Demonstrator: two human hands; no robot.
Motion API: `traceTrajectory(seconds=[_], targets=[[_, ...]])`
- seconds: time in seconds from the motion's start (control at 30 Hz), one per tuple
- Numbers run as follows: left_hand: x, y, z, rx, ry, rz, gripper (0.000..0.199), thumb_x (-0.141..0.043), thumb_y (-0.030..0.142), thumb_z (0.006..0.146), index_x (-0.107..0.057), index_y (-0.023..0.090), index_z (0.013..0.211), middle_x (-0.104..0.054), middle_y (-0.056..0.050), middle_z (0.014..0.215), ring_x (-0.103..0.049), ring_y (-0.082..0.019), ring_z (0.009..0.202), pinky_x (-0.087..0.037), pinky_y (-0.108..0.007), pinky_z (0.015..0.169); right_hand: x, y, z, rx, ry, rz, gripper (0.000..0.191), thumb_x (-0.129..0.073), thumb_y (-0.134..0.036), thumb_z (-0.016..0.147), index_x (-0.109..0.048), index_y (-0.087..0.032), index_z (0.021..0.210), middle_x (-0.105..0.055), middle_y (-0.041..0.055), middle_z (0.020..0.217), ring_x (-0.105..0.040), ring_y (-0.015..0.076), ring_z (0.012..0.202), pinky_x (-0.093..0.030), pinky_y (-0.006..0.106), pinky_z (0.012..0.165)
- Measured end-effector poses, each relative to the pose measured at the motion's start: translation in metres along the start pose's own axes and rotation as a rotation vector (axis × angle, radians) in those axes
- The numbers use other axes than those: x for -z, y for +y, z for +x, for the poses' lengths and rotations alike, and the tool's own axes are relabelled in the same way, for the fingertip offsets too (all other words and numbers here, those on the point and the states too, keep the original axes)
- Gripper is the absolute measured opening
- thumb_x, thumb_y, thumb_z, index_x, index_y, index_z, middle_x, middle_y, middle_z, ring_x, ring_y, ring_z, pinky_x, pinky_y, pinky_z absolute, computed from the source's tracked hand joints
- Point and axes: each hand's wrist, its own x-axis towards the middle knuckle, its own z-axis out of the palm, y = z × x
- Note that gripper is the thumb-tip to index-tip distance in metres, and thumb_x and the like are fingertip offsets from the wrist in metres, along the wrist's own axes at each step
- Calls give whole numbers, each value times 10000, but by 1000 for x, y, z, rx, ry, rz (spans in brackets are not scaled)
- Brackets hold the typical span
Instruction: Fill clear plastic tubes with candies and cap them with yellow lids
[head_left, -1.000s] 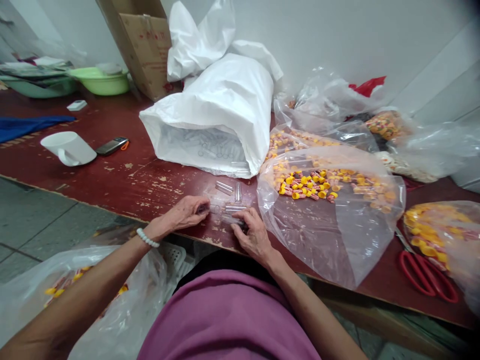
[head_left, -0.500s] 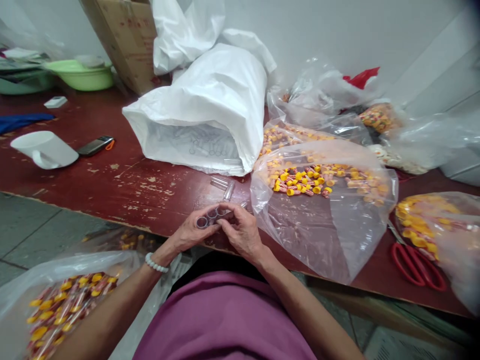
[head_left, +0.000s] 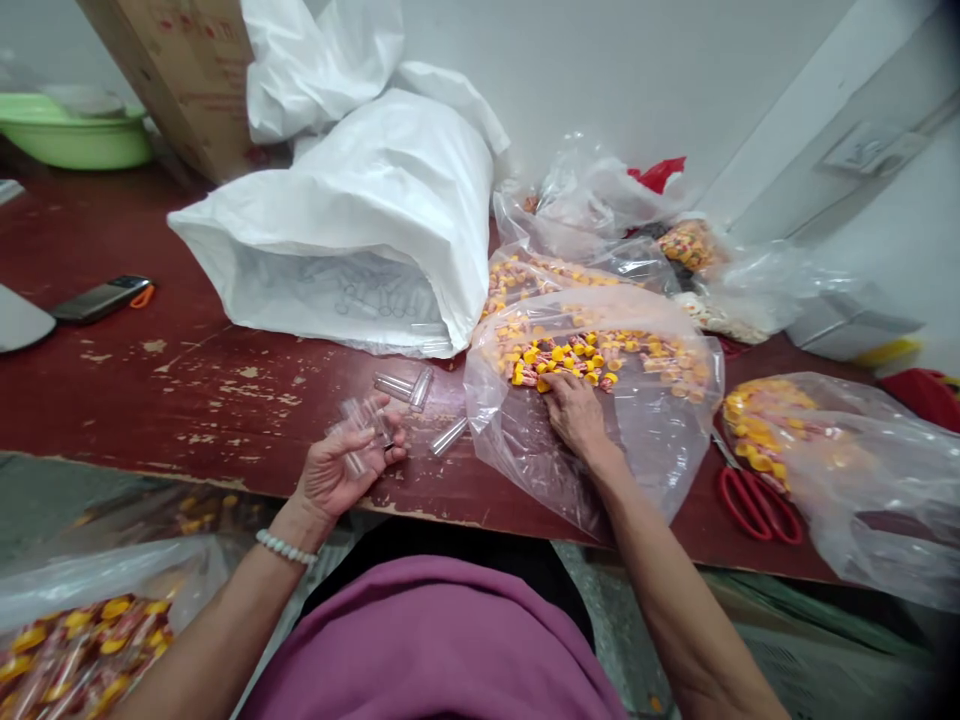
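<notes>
Several clear plastic tubes lie in my left hand, gripped between thumb and fingers above the table's front edge. My right hand is at the mouth of a clear plastic bag, fingertips closed at a yellow-capped piece on the near side of the pile. The pile is of small pieces with yellow caps and red-and-white patterned bodies. Loose clear tubes rest on the table between my hands, and a few more tubes lie behind them.
An open white sack of clear tubes lies behind my hands. Red-handled scissors and another bag of yellow-capped pieces are at the right. A phone lies left. A bag of filled tubes sits low at the left.
My right hand has left the tubes and moved right to the pile of yellow-capped pieces. My left hand has turned and keeps the tubes. The view has shifted right.
</notes>
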Motion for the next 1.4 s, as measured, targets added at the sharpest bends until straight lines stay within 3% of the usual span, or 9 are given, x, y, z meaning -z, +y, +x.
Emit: traceTrajectory(seconds=[0.2, 0.37, 0.43, 0.5, 0.57, 0.7, 1.1, 1.3, 1.4], targets=[[-13, 2, -6, -3, -24, -16, 434, -652, 169, 686, -598, 195, 1116, -576, -30, 856, -584, -153, 780, -522, -322, 745, -10, 1, 2, -53, -46, 5, 314, -483, -197, 852, -611, -188, 1139, -598, 142, 1051, -567, 260, 907, -461, 364, 758], [-20, -5, -8, -58, 11, 224, 420, -725, 175, 678, -614, 176, 1083, -589, -19, 838, -543, -108, 676, -460, -197, 554, 0, -12, 0, -141, 32, 81, 242, -422, -247, 885, -571, -149, 1048, -602, 141, 1000, -576, 226, 856, -461, 343, 728], [-23, -8, -9, -100, -12, 323, 415, -719, 184, 693, -610, 162, 1094, -596, -22, 829, -548, -116, 710, -445, -190, 568, 10, -35, -10, -145, 76, 276, 215, -403, -283, 910, -523, -170, 1048, -613, 87, 911, -581, 190, 819, -469, 316, 723], [-29, -7, -11, -136, -36, 405, 413, -702, 178, 709, -600, 148, 1107, -606, -26, 833, -562, -127, 763, -455, -204, 647, 22, -70, -25, -112, 89, 648, 186, -423, -323, 923, -483, -205, 1053, -599, 22, 818, -582, 151, 753, -473, 283, 704], [-37, -4, -15, -162, -53, 484, 402, -683, 164, 715, -591, 139, 1106, -625, -42, 887, -577, -138, 808, -461, -233, 739, 31, -107, -39, -48, 29, 905, 161, -465, -316, 916, -478, -228, 1050, -597, 3, 817, -578, 134, 736, -467, 265, 686], [-55, 5, -23, -215, -113, 639, 366, -646, 133, 702, -590, 126, 1064, -638, -86, 1010, -593, -179, 904, -459, -282, 830, 34, -151, -56, 88, -20, 903, 121, -518, -249, 890, -536, -218, 1006, -587, 6, 850, -531, 108, 692, -442, 247, 658], [-64, -2, -32, -132, -171, 523, 240, -638, 135, 677, -594, 146, 913, -595, -36, 844, -564, -161, 804, -464, -267, 738, 32, -148, -67, 221, 60, 786, 95, -547, -185, 876, -576, -206, 965, -617, 19, 863, -565, 124, 773, -471, 262, 712], [-69, -1, -35, -28, -191, 333, 250, -604, 132, 699, -575, 160, 946, -531, 19, 746, -457, -81, 614, -384, -186, 539, 41, -145, -68, 366, -14, 656, 145, -561, -245, 867, -605, -213, 1002, -580, 78, 1075, -543, 187, 1021, -470, 363, 887], [-79, 0, -34, -102, -176, 432, 271, -562, 91, 683, -570, 160, 946, -549, 7, 776, -499, -107, 679, -414, -205, 591, 43, -148, -72, 409, 22, 566, 199, -600, -251, 838, -585, -212, 1032, -604, 84, 1102, -545, 207, 998, -467, 391, 873]])
